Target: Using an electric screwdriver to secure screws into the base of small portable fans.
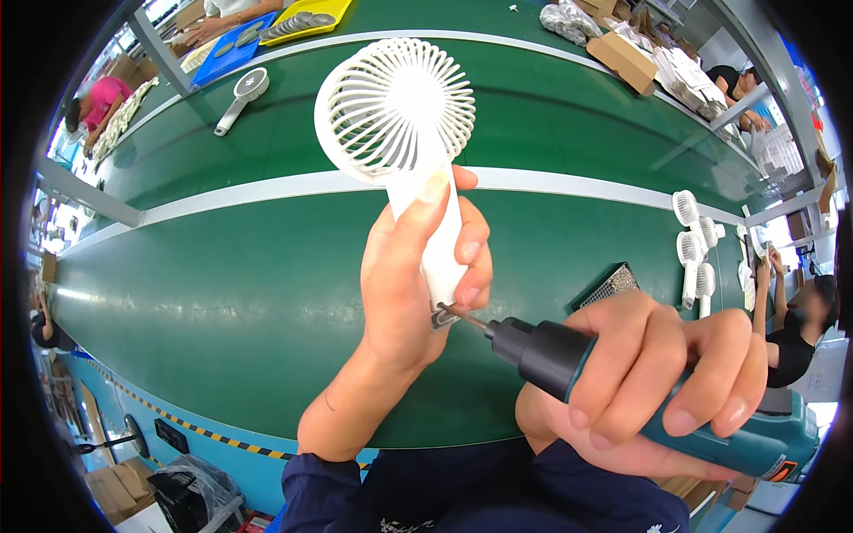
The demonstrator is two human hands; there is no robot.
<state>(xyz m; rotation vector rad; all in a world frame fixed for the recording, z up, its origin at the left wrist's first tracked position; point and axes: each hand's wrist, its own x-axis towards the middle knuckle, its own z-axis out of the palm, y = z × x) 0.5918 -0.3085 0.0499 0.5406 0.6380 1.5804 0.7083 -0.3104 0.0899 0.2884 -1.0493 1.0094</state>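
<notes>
My left hand (418, 266) is wrapped around the handle of a white handheld fan (382, 115), holding it upright with the round slatted head at the top. Glare washes out the middle of that head. In my right hand (657, 382) is a teal and black electric screwdriver (542, 351), its body lying across my palm and pointing left. Its thin bit reaches the bottom end of the fan's handle, at a small grey part there. Whether a screw sits under the tip cannot be made out.
A black box of small metal pieces (613, 286) lies beyond my right hand. Several white fans (689, 249) stand farther right on the green bench (222, 302). Past a white rail (284, 186), one fan (240, 99) lies on the belt. Blue (222, 64) and yellow (330, 9) trays and co-workers are around.
</notes>
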